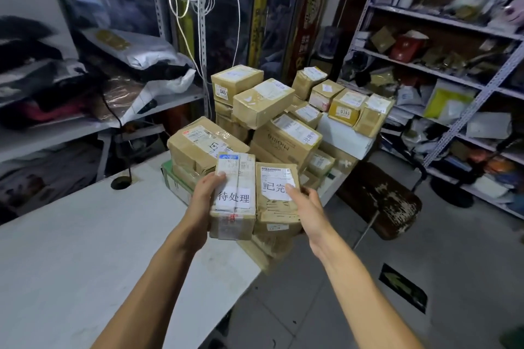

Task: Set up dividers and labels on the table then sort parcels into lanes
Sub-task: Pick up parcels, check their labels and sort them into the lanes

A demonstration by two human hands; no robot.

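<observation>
- The left hand [204, 195] grips the left edge of a small box [234, 195], fingers curled round it, probably to lift it clear of the pile.
- Its white label [234, 197] faces up, so it stays readable.
- The right hand [304, 204] presses straight fingers on the neighbouring box [279, 195], seemingly steadying it.
- Both boxes sit at the table's [85, 235] right edge, before the heaped parcels [263, 102].

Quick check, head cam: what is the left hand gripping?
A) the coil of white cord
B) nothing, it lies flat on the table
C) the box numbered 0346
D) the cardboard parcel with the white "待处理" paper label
D: the left hand has its grip on the side of the tape-wrapped cardboard parcel bearing the white "待处理" paper label, thumb on its top face, held above the white table.
</observation>
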